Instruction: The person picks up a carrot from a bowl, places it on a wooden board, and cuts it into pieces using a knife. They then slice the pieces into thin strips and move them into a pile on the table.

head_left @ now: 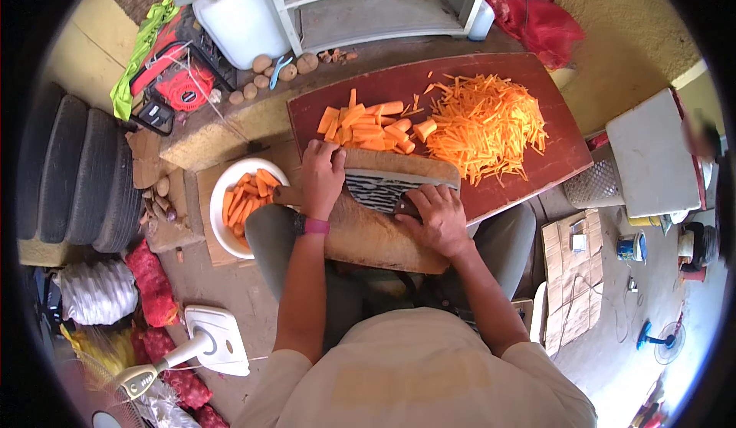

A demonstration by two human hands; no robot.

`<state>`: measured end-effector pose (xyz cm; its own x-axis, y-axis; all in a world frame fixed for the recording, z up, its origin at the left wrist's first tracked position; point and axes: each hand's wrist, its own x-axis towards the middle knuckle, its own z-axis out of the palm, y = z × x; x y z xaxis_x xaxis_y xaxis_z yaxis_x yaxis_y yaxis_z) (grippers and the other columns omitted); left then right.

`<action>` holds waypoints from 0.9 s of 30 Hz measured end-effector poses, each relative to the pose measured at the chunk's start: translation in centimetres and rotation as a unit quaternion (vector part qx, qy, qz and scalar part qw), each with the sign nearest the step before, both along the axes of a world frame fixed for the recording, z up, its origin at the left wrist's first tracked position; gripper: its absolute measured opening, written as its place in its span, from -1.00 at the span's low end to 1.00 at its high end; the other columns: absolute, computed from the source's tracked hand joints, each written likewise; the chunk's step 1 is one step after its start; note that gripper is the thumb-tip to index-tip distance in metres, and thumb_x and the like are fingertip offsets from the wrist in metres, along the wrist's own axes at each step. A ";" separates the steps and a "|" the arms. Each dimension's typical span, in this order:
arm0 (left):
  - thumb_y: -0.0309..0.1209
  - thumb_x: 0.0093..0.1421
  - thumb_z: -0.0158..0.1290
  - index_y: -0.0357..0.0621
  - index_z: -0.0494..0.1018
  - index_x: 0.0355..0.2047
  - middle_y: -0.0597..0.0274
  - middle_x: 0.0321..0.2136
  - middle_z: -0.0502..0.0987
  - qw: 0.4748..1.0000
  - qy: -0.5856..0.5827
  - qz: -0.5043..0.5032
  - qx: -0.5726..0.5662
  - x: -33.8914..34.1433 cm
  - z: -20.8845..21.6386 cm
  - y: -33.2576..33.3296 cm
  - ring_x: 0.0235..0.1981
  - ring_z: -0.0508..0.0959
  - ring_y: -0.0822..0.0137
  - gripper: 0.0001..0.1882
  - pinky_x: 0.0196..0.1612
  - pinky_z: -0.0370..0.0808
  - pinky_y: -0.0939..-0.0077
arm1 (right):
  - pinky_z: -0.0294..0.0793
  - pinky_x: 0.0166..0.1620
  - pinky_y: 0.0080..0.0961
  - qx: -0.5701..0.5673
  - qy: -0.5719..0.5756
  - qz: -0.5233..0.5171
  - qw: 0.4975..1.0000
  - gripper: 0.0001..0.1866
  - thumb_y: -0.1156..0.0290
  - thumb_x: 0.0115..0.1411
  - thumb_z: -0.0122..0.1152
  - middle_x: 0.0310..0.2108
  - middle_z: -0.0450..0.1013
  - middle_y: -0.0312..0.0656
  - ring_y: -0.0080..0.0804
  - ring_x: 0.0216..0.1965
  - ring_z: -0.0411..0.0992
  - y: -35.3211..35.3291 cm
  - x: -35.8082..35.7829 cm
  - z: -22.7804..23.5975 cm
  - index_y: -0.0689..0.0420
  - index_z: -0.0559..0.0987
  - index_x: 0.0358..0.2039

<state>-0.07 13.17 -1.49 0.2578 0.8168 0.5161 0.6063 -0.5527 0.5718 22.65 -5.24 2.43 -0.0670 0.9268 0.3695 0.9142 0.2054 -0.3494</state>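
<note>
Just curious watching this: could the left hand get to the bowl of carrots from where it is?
Probably yes. The left hand rests on the board, and the white bowl sits right beside it on that side, with nothing between them.

This was a rough outdoor yard used as a makeshift kitchen: a bare concrete floor (230, 290), stacked tyres (84, 175) at nine o'clock, a red generator (180, 83) at eleven, mesh sacks (153, 286) of produce at seven, a standing fan (652, 340) at four
</note>
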 end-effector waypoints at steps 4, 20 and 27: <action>-0.46 0.33 0.31 -0.28 0.59 -0.15 0.00 -0.19 0.54 1.000 0.018 -0.002 0.013 0.1 0.3 -0.3 -0.17 0.60 -0.11 -0.83 -0.12 0.55 0.07 | 0.58 0.08 -0.05 -0.015 0.007 -0.010 1.000 -0.47 0.10 0.08 0.63 -0.05 0.60 -0.18 -0.02 -0.04 0.56 -0.3 -0.1 0.3 0.04 0.70 0.01; -0.27 0.18 0.36 -0.35 0.68 -0.42 -0.17 -0.51 0.63 0.981 -0.168 0.064 -0.077 -1.0 -1.4 2.9 -0.41 0.67 -0.18 -0.69 -0.30 0.59 0.03 | 0.58 0.17 -0.06 -0.029 0.164 0.194 0.967 -0.53 0.46 0.30 0.46 0.09 0.61 0.04 0.12 0.09 0.59 -1.0 -7.2 8.0 0.22 0.63 0.21; -0.09 0.24 0.39 -0.29 0.75 -0.38 -0.07 -0.60 0.63 0.970 -0.139 0.095 -0.178 -0.5 -0.4 2.9 -0.59 0.62 0.03 -0.58 -0.46 0.49 0.15 | 0.59 0.21 -0.36 -0.222 0.426 0.312 0.820 -0.54 0.69 0.41 0.28 0.13 0.58 -0.05 -0.29 0.10 0.61 -2.4 -11.7 11.2 0.22 0.59 0.30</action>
